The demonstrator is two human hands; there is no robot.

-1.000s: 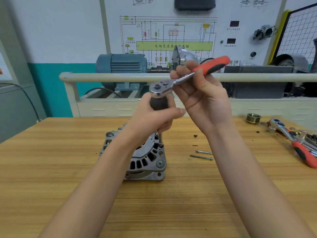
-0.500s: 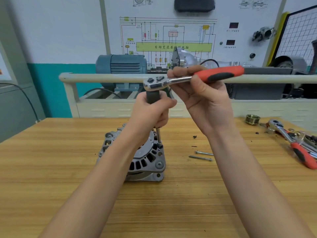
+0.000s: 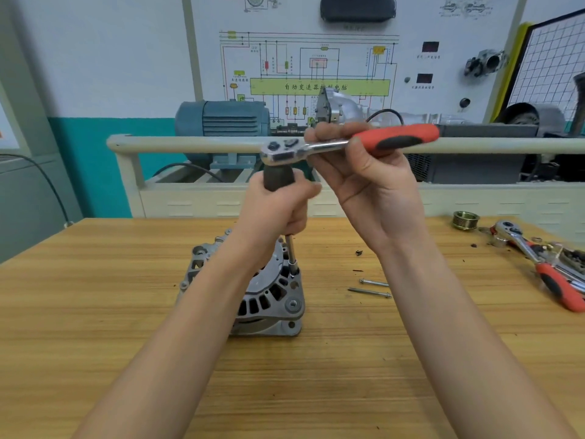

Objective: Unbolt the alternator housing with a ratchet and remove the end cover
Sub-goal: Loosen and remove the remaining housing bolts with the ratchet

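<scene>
Grey cast-aluminium alternator (image 3: 269, 296) is stood on the wooden bench (image 3: 95, 312), a thin steel extension bar (image 3: 290, 251) seated on a housing bolt. The bar's dark grip (image 3: 278, 179) is wrapped by the curled fingers of the left hand (image 3: 272, 210). The chrome ratchet with red-and-black handle (image 3: 348, 144) is pinched near its head by the right hand (image 3: 370, 182); two loose long bolts (image 3: 370, 288) are lying just right of the alternator.

The wiring-diagram board (image 3: 316, 58) carries a green band (image 3: 319, 87) reading 自动变速器控制电脑 (smaller labels there are too blurred to read)
</scene>
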